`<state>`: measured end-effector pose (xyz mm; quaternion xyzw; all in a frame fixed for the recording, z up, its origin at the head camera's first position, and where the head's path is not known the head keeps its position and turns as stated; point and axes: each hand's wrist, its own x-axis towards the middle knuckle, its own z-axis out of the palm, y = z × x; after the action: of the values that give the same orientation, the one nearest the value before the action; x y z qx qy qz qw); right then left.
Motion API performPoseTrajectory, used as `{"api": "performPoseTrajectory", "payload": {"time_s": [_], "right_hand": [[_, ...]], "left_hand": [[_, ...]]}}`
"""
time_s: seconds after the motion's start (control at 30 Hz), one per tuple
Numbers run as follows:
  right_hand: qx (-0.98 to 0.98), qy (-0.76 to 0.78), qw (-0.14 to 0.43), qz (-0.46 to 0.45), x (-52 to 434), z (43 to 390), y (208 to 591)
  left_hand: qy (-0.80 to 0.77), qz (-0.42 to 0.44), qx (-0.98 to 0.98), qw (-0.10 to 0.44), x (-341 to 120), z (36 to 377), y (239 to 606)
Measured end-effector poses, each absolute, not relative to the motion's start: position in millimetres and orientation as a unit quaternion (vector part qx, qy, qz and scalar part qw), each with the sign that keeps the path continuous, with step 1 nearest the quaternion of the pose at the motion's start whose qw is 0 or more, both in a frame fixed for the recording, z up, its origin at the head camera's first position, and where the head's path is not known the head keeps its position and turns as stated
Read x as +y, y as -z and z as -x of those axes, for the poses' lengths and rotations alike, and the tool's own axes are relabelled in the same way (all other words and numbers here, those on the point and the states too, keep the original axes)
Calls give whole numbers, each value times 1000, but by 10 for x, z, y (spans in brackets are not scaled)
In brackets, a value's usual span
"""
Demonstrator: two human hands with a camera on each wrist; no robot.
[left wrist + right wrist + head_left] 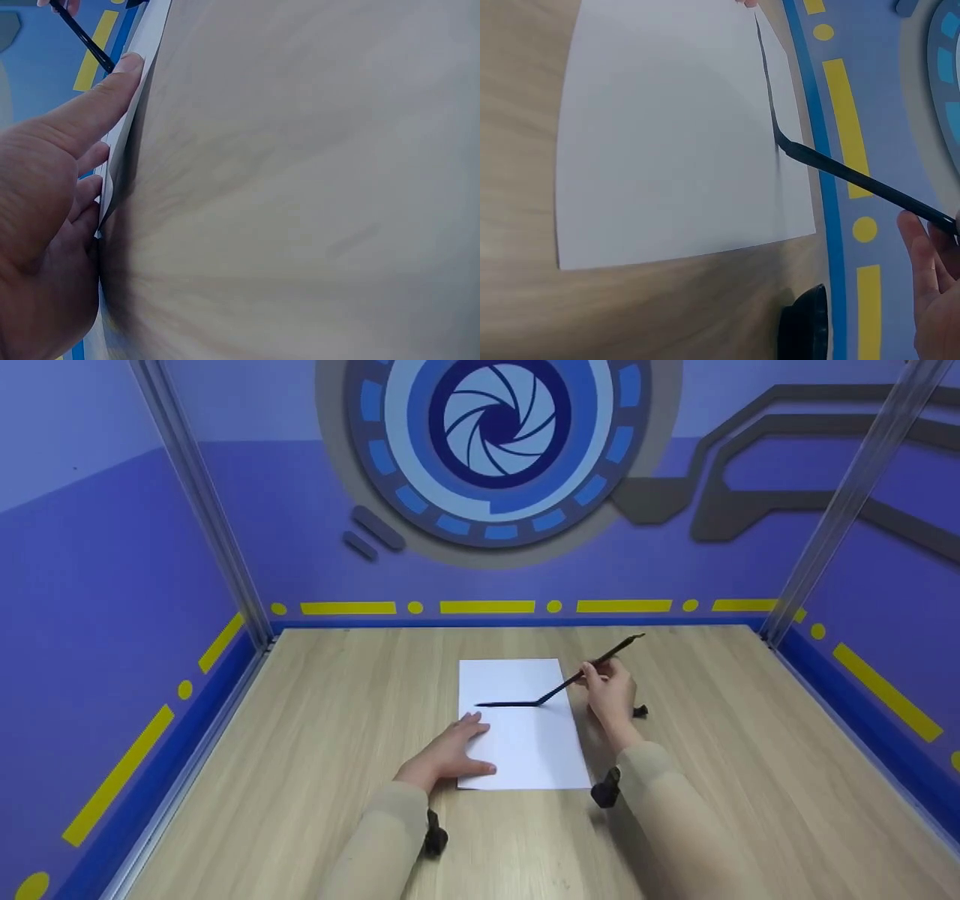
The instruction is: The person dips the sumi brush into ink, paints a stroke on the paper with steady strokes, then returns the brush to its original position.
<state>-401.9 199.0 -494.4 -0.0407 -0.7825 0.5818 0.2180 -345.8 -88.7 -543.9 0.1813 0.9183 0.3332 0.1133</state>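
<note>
On the pale wood-grain bench (315, 735), the left hand (450, 754) lies flat with straight fingers, pressing the near left corner of a smooth white sheet of paper (536, 742); the sheet is a plain rectangle with its long axis running away from the person. Across its middle runs a black brush stroke (506, 704), a thin straight band lying left to right. At the stroke's right end sits the tip of a slim dark brush (600, 661), whose long shaft slants up and to the right, tail end toward the far right corner of the bench. The right hand (611, 694) pinches the shaft partway up with curled fingers, just off the sheet's right edge. A small black object (640, 710) lies on the bench just beside that hand.
</note>
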Motion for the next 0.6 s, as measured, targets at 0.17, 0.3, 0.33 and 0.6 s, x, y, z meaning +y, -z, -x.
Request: {"api": "performPoseTrajectory", "payload": {"time_s": [0.17, 0.3, 0.33, 0.6], "right_hand": [[-789, -574, 216, 49, 2034, 4012, 4928], [-794, -568, 211, 52, 2075, 4013, 4928], [-795, -566, 212, 52, 2083, 4015, 4930], [-796, -565, 212, 46, 2155, 4009, 4934]], "left_hand": [[-335, -182, 918, 113, -893, 3463, 5443], [-336, -182, 917, 112, -894, 3457, 5438], [-336, -182, 917, 112, -893, 3456, 5436], [-338, -183, 917, 111, -896, 3427, 5409]]}}
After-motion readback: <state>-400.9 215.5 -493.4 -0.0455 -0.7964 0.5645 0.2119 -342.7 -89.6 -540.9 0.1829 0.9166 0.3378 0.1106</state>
